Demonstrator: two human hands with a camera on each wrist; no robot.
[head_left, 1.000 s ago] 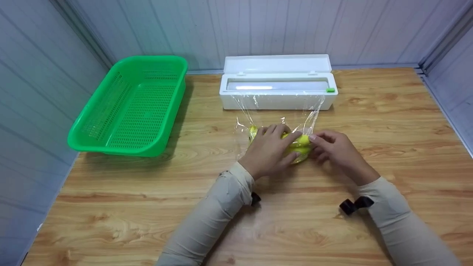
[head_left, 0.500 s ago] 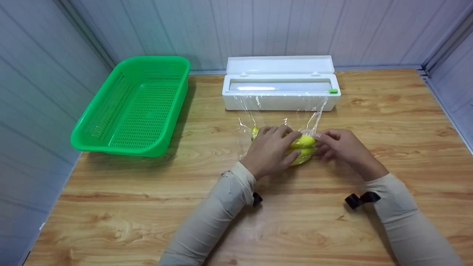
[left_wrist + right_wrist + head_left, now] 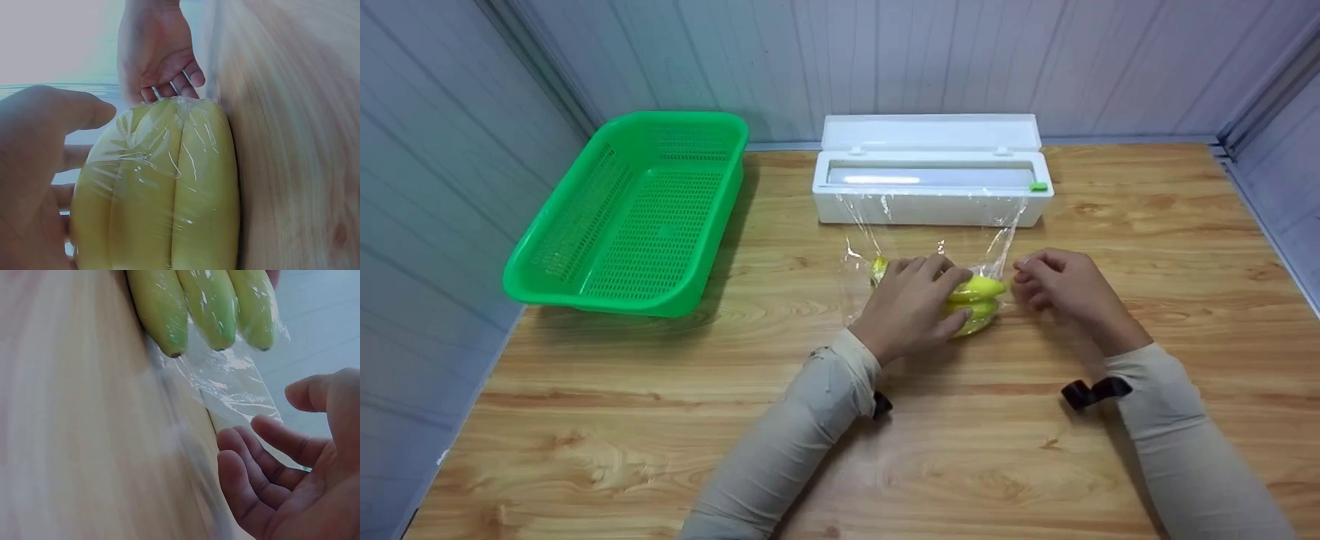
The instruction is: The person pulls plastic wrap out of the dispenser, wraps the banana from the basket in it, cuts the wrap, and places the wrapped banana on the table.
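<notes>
A bunch of yellow bananas lies on the wooden table, covered in clear plastic film. My left hand grips the bunch from above, thumb on the near side and fingers over the far side. From the bananas the film stretches back to a white cling film box. My right hand is just right of the banana tips, fingers loosely bent. In the right wrist view its thumb and forefinger stand apart, and the loose film hangs close by the fingertips.
The film box stands near the back wall with its lid raised and a green slider at its right end. A green perforated basket is at the back left. Wall panels border the table at the back and sides.
My right hand has drawn away from the banana tips, slightly to the right and up. The left hand keeps its hold on the bunch. The view has shifted slightly.
</notes>
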